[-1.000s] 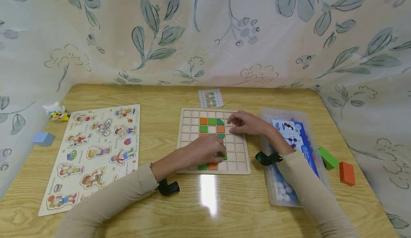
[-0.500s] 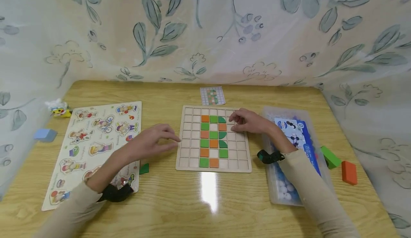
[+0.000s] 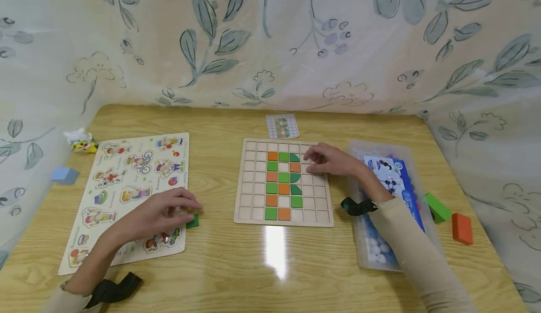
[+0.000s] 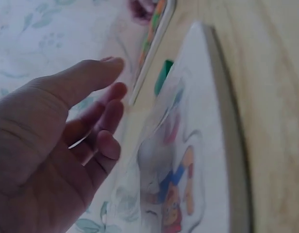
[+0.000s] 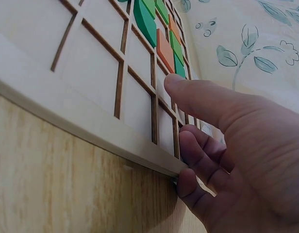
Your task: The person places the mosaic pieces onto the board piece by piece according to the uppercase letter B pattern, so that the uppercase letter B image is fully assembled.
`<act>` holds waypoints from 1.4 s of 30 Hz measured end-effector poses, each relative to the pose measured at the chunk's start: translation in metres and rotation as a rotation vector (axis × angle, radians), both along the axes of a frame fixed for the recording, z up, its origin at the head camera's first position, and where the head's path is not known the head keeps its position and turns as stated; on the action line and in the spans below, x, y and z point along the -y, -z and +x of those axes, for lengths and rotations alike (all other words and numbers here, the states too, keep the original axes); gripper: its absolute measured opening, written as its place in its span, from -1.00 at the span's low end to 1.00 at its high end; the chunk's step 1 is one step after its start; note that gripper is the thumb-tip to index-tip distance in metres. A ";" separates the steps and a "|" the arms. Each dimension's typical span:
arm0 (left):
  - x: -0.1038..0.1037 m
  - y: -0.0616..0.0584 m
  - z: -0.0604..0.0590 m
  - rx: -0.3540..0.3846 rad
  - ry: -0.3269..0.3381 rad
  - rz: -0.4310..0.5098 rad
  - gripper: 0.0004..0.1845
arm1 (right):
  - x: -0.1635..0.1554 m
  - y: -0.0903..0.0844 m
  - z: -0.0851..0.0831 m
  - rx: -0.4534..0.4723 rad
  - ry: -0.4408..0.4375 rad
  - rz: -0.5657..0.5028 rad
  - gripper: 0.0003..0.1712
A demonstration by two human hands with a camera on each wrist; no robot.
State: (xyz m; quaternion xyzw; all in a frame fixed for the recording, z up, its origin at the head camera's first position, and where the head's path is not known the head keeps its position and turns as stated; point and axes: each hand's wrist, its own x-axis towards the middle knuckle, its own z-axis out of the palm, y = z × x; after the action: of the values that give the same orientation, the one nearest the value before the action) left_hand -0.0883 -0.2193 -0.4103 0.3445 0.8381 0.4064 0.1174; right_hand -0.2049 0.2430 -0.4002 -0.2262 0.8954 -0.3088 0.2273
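Observation:
A wooden grid board (image 3: 249,200) bears green and orange tiles, some square and some with one rounded side, in its middle columns. My right hand (image 3: 331,159) is at the board's upper right edge, fingers loosely bent and nothing between them. In the right wrist view its thumb is over the cells and a fingertip is against the rim. A loose green tile (image 3: 193,221) lies at the right edge of the sports picture puzzle (image 3: 116,163). Just above that tile hovers my left hand (image 3: 158,212), its fingers relaxed; the left wrist view shows a gap between hand and tile (image 4: 163,77).
A small pattern card (image 3: 282,126) lies behind the grid board. On the right are a clear plastic box (image 3: 359,252) under my right forearm, a green block (image 3: 438,208) and a red block (image 3: 462,228). A blue block (image 3: 65,176) and a toy figure (image 3: 80,141) stand far left.
My left hand has left the grid board, where a green square tile now sits in the right coloured column, and moved left to the loose green tile. My right hand has stayed at the board's edge.

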 end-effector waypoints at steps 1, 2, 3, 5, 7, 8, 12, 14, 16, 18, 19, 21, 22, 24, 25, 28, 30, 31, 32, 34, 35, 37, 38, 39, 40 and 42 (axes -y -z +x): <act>0.001 0.001 -0.001 0.005 0.000 0.002 -0.75 | 0.000 0.000 0.000 0.001 0.000 -0.002 -0.69; 0.002 0.001 -0.001 0.007 0.001 0.003 -0.75 | 0.001 0.000 0.000 0.002 0.001 -0.002 -0.69; 0.003 0.001 -0.002 0.007 0.003 0.003 -0.75 | 0.001 0.000 0.000 0.002 0.003 -0.001 -0.69; 0.004 0.003 -0.003 -0.008 0.018 0.011 -0.74 | 0.000 0.001 0.000 0.001 0.005 -0.003 -0.69; 0.005 0.005 -0.004 -0.040 0.034 0.020 -0.74 | 0.000 0.001 0.000 -0.004 0.000 0.000 -0.69; 0.005 0.006 -0.005 -0.061 0.043 0.021 -0.74 | 0.000 0.002 0.000 -0.005 -0.003 0.001 -0.70; 0.005 0.010 -0.006 -0.150 0.079 0.033 -0.72 | -0.001 0.002 0.000 -0.009 -0.014 -0.001 -0.69; 0.005 0.011 -0.007 -0.172 0.094 0.028 -0.70 | -0.001 0.002 -0.001 -0.008 -0.013 -0.003 -0.69; 0.006 0.012 -0.007 -0.182 0.108 0.025 -0.70 | -0.001 0.003 -0.001 -0.007 -0.012 -0.002 -0.69; 0.006 0.013 -0.007 -0.180 0.122 0.017 -0.70 | -0.001 0.003 -0.001 -0.005 -0.007 0.001 -0.69; 0.007 0.013 -0.007 -0.179 0.129 0.015 -0.70 | -0.001 0.004 -0.002 -0.007 -0.005 0.005 -0.69; 0.008 0.014 -0.007 -0.169 0.144 0.018 -0.70 | -0.001 0.004 -0.002 -0.006 -0.003 0.004 -0.70; 0.008 0.014 -0.007 -0.163 0.151 0.020 -0.70 | -0.001 0.004 -0.002 -0.005 0.000 0.004 -0.70; 0.009 0.014 -0.007 -0.143 0.163 0.023 -0.70 | -0.001 0.004 -0.001 -0.010 -0.006 0.002 -0.69; 0.010 0.014 -0.007 -0.132 0.168 0.026 -0.70 | -0.001 0.004 -0.001 -0.011 -0.005 0.003 -0.69; 0.012 0.013 -0.006 -0.088 0.178 0.029 -0.69 | -0.002 0.004 -0.001 -0.016 -0.011 0.000 -0.68; 0.012 0.012 -0.005 -0.060 0.191 0.027 -0.67 | -0.002 0.005 -0.001 -0.019 -0.012 0.000 -0.68; 0.011 0.012 -0.005 -0.054 0.198 0.024 -0.67 | -0.002 0.004 -0.001 -0.016 -0.008 -0.001 -0.68; 0.011 0.012 -0.005 -0.052 0.204 0.020 -0.67 | -0.002 0.004 -0.001 -0.015 -0.009 -0.003 -0.68; 0.011 0.012 -0.004 -0.059 0.215 0.011 -0.67 | -0.001 0.004 -0.001 -0.012 -0.006 -0.003 -0.68; 0.010 0.012 -0.004 -0.065 0.217 0.007 -0.68 | -0.001 0.004 0.000 -0.012 -0.006 -0.004 -0.68; 0.010 0.011 -0.004 -0.083 0.216 -0.001 -0.68 | -0.001 0.004 0.000 -0.012 -0.003 -0.001 -0.68; 0.009 0.012 -0.003 -0.093 0.216 -0.004 -0.68 | -0.001 0.004 0.000 -0.013 -0.003 0.001 -0.68; 0.009 0.012 -0.003 -0.096 0.214 -0.006 -0.68 | -0.001 0.004 -0.001 -0.016 -0.002 0.004 -0.68; 0.009 0.012 -0.003 -0.100 0.214 -0.005 -0.68 | -0.001 0.004 -0.001 -0.017 0.000 0.007 -0.68; 0.009 0.012 -0.003 -0.099 0.209 -0.007 -0.68 | 0.000 0.004 -0.001 -0.018 0.002 0.012 -0.68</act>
State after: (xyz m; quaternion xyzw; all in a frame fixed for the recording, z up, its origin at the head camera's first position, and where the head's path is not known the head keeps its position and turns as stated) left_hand -0.0909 -0.2280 -0.4224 0.4493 0.8037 0.3717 0.1186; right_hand -0.2055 0.2432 -0.4039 -0.2267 0.8995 -0.3016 0.2204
